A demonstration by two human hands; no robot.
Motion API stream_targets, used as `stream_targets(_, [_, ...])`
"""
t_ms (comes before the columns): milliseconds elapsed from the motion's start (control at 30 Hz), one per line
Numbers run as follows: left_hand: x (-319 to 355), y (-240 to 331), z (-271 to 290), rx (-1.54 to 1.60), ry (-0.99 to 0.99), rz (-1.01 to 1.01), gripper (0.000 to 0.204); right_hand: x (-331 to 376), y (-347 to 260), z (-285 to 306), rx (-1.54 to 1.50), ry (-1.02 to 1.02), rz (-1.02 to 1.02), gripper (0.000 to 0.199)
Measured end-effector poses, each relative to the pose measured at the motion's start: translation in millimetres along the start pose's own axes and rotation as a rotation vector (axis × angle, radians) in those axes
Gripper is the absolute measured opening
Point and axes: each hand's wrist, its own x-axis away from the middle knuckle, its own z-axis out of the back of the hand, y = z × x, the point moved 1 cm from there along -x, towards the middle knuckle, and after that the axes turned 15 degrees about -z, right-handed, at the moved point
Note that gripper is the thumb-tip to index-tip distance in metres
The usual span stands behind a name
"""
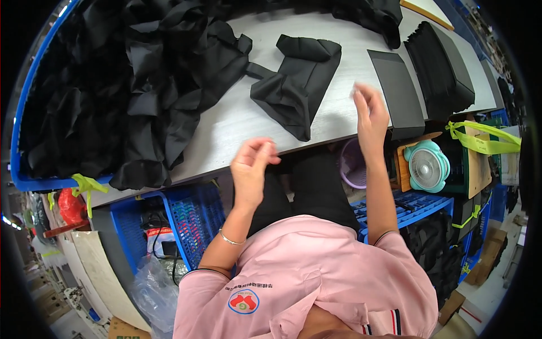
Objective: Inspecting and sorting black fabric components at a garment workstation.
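Over the table's front edge, my left hand [252, 165] has its fingers curled in toward the thumb, and nothing shows in them. My right hand [372, 116] is raised by the dark flat panel [400, 90], fingers loosely bent and apart, fingertips a little blurred, holding nothing. Between and beyond the hands lies a folded black fabric piece [302, 79], its pointed corner toward me. A narrow strip of it reaches left to a large heap of black fabric pieces [158, 90]. Neither hand touches the fabric.
The heap fills a blue-rimmed bin [21, 141] on the pale table [226, 121]. At right stands a stack of dark panels [443, 70]. Below the table are a teal fan [427, 166], a purple bucket [353, 165] and blue baskets [195, 217]. More black fabric [367, 17] lies at the far edge.
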Motion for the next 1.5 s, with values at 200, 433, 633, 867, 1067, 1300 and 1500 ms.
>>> stream_targets(200, [-80.9,-26.6,-10.3,-0.078,0.114,-0.176,0.052,40.3,-10.6,-35.4,-0.464,-0.272,-0.206,0.025])
stream_targets(433, [-93.7,-20.7,-33.3,0.338,-0.144,0.195,0.044,10.9,-8.0,-42.5,-0.654,-0.598,-0.543,0.027])
stream_targets(633, [-86.9,-35.5,-60.0,0.413,-0.413,0.305,0.041,7.4,33.3,-50.0,-0.476,-0.457,-0.408,0.014])
stream_targets(867, [-101.1,-19.8,-52.4,0.411,-0.403,0.285,0.048,-3.6,22.0,-31.0,-0.836,-0.717,-0.726,0.028])
stream_targets(1067, [-101.1,-39.8,-46.5,0.372,-0.260,0.253,0.052,-2.7,46.3,-40.8,-1.303,-0.966,-0.923,0.042])
stream_targets(1300, [-87.6,-36.1,-60.5,0.161,-0.143,-0.014,0.041,8.8,6.0,-49.8,-0.847,-0.865,-0.645,0.008])
stream_targets(1500, [-88.1,-17.6,-35.9,-0.378,0.118,-0.523,0.030,3.3,16.9,-37.2,0.162,0.242,0.066,0.008])
